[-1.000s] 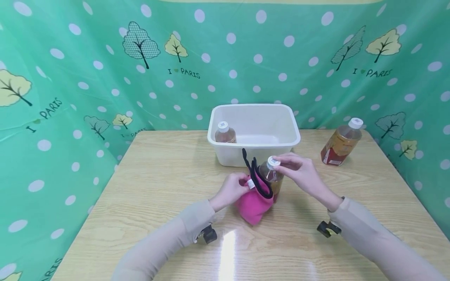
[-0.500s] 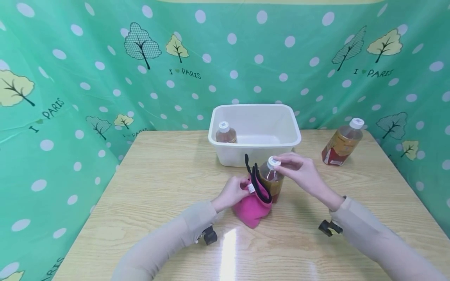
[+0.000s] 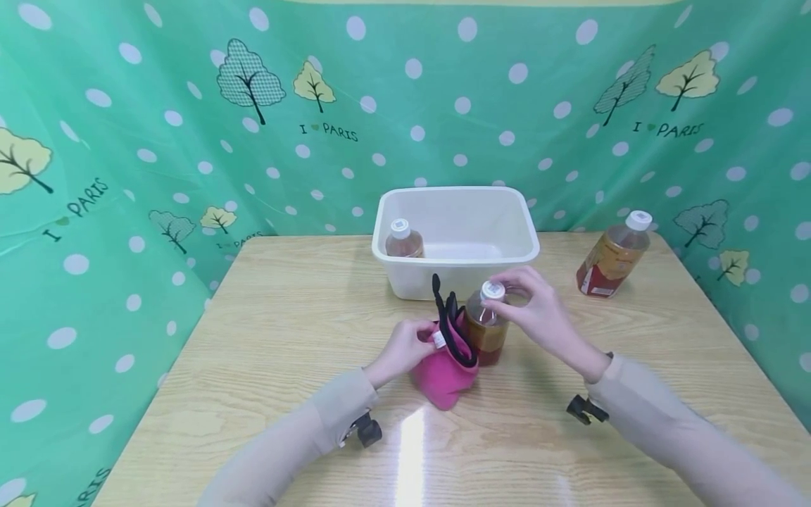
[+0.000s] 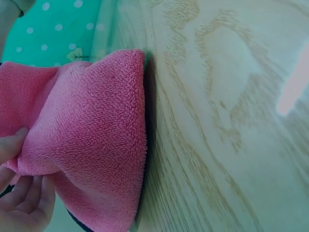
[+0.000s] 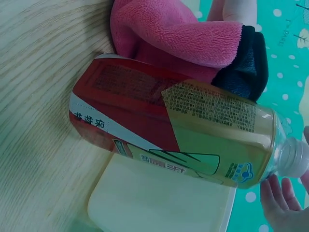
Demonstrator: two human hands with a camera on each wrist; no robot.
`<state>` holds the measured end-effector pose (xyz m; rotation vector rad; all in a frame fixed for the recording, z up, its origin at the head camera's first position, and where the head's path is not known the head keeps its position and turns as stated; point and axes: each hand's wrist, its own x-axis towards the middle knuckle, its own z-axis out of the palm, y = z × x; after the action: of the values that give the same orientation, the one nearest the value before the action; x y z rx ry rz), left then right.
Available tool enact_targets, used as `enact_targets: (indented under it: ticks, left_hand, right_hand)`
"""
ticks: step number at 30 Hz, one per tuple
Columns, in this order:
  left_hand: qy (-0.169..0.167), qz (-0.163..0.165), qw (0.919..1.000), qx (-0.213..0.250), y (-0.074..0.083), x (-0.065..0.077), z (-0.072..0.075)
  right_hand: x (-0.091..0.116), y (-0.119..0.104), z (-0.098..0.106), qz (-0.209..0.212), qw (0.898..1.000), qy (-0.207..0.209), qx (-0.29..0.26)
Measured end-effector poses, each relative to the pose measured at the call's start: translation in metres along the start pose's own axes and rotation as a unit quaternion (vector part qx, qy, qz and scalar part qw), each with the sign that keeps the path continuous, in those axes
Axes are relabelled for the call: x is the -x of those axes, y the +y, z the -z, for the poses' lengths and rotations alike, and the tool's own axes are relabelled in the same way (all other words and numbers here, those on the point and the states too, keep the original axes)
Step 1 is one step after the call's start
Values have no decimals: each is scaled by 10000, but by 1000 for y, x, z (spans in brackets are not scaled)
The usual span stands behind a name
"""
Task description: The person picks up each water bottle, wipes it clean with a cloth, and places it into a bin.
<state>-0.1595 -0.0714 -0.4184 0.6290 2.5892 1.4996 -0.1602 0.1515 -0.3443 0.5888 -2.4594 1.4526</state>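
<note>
A pink plush cloth (image 3: 443, 380) with black trim, a black loop and a white tag hangs bunched from my left hand (image 3: 405, 348). Thumb and fingers pinch it near the top, and its lower end is close over the table in the left wrist view, where the fuzzy cloth (image 4: 104, 121) fills the left side. Right beside the cloth, a drink bottle (image 3: 489, 341) stands upright on the table. My right hand (image 3: 538, 310) grips it by its white cap (image 3: 493, 291). The right wrist view shows the bottle's red and gold label (image 5: 207, 128).
Behind the hands stands a white plastic tub (image 3: 462, 262), with one capped bottle (image 3: 404, 243) inside at the left. Another bottle (image 3: 611, 257) is at the back right of the wooden table (image 3: 298, 296). A green polka-dot curtain (image 3: 418, 105) hangs behind.
My left hand has drawn the pink cloth slightly left, so more of the bottle's label shows. My right hand stays at the cap, and the bottle has hardly moved.
</note>
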Motion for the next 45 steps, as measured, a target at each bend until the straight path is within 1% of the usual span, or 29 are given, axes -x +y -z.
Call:
enact_targets:
  ticks: [3,10,13,17,18,22,24,25,34,40,45]
  left_hand:
    - [19,56,9999,92,0,2,3]
    - [80,179,9995,243,0,6,8]
    - [111,208,9993,293,0,7,9]
    - [228,166,9989,388,1,9,12]
    - [248,197,9987,405,4,10,13]
    - [295,220,9985,414,26,16,21]
    - [314,256,9986,348,36,19,24]
    - [336,223,9987,319,39,20,25]
    - [487,168,9981,346,39,20,27]
    - [507,161,9976,441,41,20,30]
    - [532,127,9973,486,42,20,32]
  right_hand:
    - [-1,0,-3,62,9998,89,166]
    - [0,0,-5,195,9995,232,129]
    - [0,0,-4,203,9996,185,46]
    - [2,0,0,158,9998,11,-91]
    - [2,0,1,147,9998,-32,-93]
    - [3,1,4,136,9997,-177,-6]
    - [3,2,5,157,9996,-242,48]
    - [3,2,6,174,9994,-281,63]
    - [3,3,11,260,9972,-673,184]
    - [1,5,12,425,9945,-925,242]
    - [-1,6,14,452,9919,-1139,318]
